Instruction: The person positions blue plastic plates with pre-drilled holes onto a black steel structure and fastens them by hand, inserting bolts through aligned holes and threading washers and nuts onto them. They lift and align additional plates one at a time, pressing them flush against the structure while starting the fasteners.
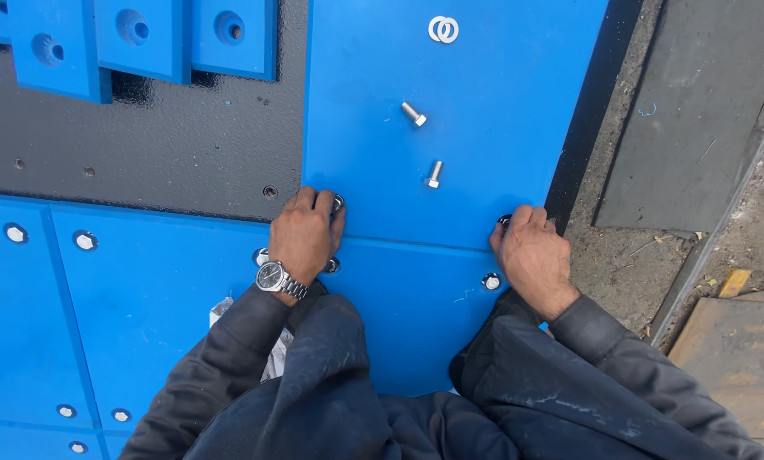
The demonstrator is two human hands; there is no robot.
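— Risk first, left to right: left hand (pixel 303 234) curled over the near-left corner of the upper blue panel (pixel 484 128), fingertips closed down around a bolt head (pixel 337 203) at the seam. Could cross-thread if turned at a tilt, judging by the angle of the wrist.

— And further right?

— Two loose bolts (pixel 414 113) lying free on the panel's face (second one (pixel 434 174) just below), well apart from either hand. Likely to roll if the panel gets nudged. Pair of washers (pixel 443 30) touching each other near the top edge, same worry.

— Right hand?

— Right hand (pixel 531 255) bent over the panel's near-right corner, fingers pinched on a dark fastener (pixel 505 221); impossible to tell how firm the grip. Close to the panel edge and the dark gap beside it, so a dropped part could vanish there.

— In the way?

— Not much. Smaller blue blocks (pixel 143 38) stacked top left on the black plate (pixel 143 145); lower blue panels (pixel 143 290) already bolted; wristwatch (pixel 273 276) near the seam, could scrape.
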